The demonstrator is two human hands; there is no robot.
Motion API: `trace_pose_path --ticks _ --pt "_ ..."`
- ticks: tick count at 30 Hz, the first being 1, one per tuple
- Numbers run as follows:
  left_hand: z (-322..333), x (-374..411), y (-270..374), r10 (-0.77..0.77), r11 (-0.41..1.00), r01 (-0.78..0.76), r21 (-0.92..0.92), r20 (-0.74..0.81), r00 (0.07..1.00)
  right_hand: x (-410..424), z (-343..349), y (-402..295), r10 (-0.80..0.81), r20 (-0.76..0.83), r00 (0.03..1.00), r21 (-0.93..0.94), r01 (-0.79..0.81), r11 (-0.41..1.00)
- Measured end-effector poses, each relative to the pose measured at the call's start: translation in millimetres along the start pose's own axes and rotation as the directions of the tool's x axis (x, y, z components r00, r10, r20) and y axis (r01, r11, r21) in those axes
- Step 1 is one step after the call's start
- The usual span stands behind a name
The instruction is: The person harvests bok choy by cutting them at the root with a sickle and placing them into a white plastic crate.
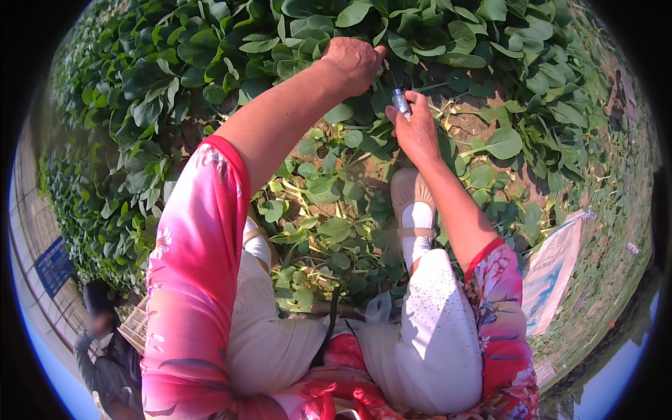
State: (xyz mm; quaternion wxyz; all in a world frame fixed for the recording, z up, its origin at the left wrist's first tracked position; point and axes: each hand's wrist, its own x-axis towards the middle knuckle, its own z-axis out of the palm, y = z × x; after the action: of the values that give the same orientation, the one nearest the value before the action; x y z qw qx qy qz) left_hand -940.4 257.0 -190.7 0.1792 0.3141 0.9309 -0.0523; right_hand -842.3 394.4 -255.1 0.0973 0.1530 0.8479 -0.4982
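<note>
My left hand (353, 64) reaches in at the front edge of a dense stand of leafy greens (420, 31). Its fingers curl down among the leaves, and what lies under them is hidden. Just below and to the right, my right hand (419, 131) is closed around a small tool with a shiny cylindrical handle (401, 103). A thin part seems to extend from the tool towards the plants, too fine to make out clearly. Cut or loose leaves and stems (323, 189) cover the soil between my feet.
My beige shoe (410, 191) stands just below my right hand. A printed paper-like sheet or bag (556, 273) lies at the right. At lower left are another person (107, 357), a wooden crate (135, 323) and a blue sign (54, 266). Taller greens (131, 115) fill the left.
</note>
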Motion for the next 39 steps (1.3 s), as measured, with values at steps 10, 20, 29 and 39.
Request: trace_pose_path --ticks 10,20,29,39 --pt "67.8 -31.9 -37.0 -0.278 0.918 0.231 -0.321 -0.11 0.954 10.3 8.4 -2.7 0.128 0.096 0.987 0.301 -0.152 0.941" --pt "86.9 -44.1 -29.3 -0.197 0.968 0.143 -0.206 -0.275 0.941 26.7 5.1 7.6 0.107 0.218 0.97 0.114 -0.134 0.984" --pt "107.0 -67.9 -29.4 -0.245 0.948 0.123 -0.294 -0.427 0.871 -17.4 -17.7 20.9 0.152 0.198 0.968 0.106 -0.175 0.979" --pt "24.4 -142.4 62.7 -0.188 0.31 -0.036 -0.95 -0.098 0.977 -63.8 -47.2 -47.1 0.013 -0.026 1.0 0.74 0.011 0.672"
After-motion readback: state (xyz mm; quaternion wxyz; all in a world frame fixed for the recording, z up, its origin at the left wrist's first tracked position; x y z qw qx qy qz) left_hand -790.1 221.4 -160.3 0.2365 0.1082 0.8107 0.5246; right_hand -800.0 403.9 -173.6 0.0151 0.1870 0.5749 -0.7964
